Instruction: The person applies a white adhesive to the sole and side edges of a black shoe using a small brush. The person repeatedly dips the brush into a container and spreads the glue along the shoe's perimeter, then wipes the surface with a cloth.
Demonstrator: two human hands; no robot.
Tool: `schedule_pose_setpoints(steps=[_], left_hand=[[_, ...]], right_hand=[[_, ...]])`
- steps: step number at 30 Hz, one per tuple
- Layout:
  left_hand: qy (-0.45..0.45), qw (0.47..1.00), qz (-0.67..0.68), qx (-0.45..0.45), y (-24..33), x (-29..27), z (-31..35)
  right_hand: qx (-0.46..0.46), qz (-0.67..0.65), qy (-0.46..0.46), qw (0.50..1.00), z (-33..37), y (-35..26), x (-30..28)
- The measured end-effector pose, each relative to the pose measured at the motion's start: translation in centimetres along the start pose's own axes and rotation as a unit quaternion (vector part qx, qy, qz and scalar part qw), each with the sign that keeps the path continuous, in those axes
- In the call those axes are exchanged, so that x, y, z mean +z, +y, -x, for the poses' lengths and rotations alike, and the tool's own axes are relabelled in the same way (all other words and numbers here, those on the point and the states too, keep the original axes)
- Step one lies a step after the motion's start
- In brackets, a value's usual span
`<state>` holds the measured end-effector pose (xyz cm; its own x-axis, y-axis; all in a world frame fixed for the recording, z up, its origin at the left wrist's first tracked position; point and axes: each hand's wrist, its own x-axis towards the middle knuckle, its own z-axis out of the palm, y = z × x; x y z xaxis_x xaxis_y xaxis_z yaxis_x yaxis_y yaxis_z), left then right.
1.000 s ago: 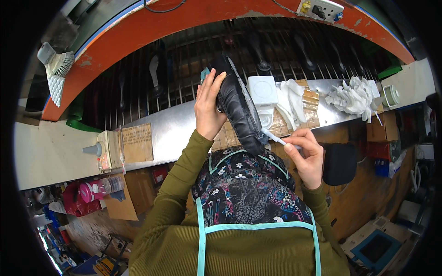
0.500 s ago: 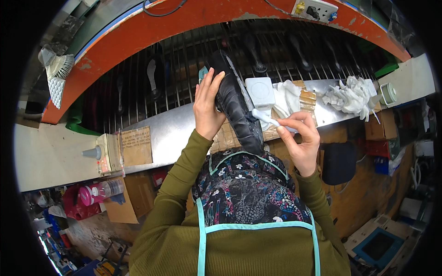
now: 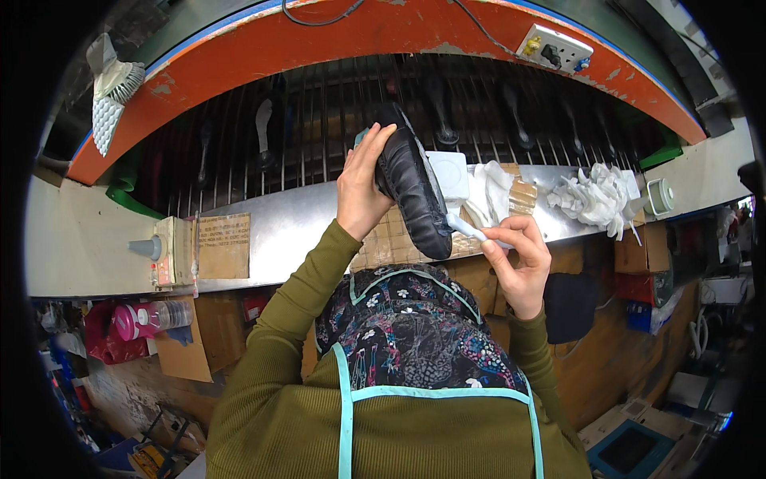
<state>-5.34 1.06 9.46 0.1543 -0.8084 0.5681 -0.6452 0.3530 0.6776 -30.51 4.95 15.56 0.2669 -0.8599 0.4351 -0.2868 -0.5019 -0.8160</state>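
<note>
A black padded shoe upper (image 3: 411, 188), shaped like a shoe on a last, is held tilted over the bench's near edge. My left hand (image 3: 363, 188) is closed round its left side, toward the far end. Between the thumb and fingers of my right hand (image 3: 523, 267) is a small brush with a pale handle (image 3: 464, 227). The brush's head meets the shoe's right edge near the close end, and its bristles are hidden. Just right of the shoe stand a white square container (image 3: 448, 174) and a white cloth (image 3: 488, 195).
Metal rods (image 3: 307, 160) carrying several dark, sole-shaped pieces run behind the bench, under an orange beam (image 3: 239, 60). Crumpled white cloth (image 3: 594, 199) lies at the right. A box with a grey cone (image 3: 171, 247) and a cardboard piece (image 3: 223, 246) are at the left.
The brush has moved along the shoe's right edge toward its near end. The shoe has turned a little more upright, and the whole view has shifted slightly.
</note>
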Motion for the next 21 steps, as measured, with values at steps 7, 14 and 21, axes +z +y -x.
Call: schedule_pose_setpoints(steps=[7, 14, 21], left_hand=[[-0.033, 0.996, 0.069, -0.040, 0.6, -0.3, -0.3], [-0.066, 0.983, 0.161, -0.064, 1.7, -1.3, -0.2], [-0.185, 0.946, 0.226, -0.139, 2.3, -2.0, 0.5]], right_hand=[[-0.034, -0.012, -0.003, 0.999, -1.2, -0.5, -0.1], [-0.104, -0.015, -0.019, 0.994, -3.8, -1.0, 0.2], [-0.177, -0.032, -0.048, 0.983, -7.0, -1.7, 0.9]])
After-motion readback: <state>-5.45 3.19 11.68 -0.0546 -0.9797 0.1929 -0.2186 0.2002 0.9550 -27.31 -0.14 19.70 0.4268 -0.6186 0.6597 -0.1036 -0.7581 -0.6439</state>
